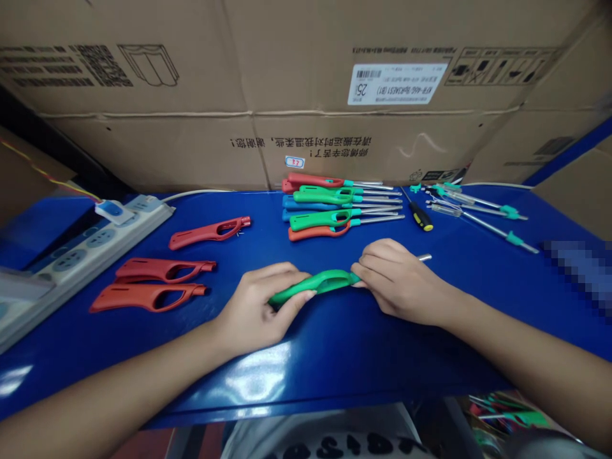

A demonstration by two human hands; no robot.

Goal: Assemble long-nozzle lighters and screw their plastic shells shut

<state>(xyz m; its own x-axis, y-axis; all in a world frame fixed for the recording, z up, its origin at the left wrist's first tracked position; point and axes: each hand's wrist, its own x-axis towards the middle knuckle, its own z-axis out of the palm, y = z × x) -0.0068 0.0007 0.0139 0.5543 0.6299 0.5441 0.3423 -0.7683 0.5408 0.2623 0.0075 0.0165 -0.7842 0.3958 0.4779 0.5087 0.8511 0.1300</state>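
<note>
Lighter (329, 287) — fingers (282, 280) around both halves

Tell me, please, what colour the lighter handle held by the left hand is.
The lighter handle is green, best seen in the head view.

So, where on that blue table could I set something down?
The table is bare between its front edge and the left hand and right hand, and between the rearmost red handle and the piled lighters. Back centre and right are crowded: lighters, screwdriver, metal rods.
</note>
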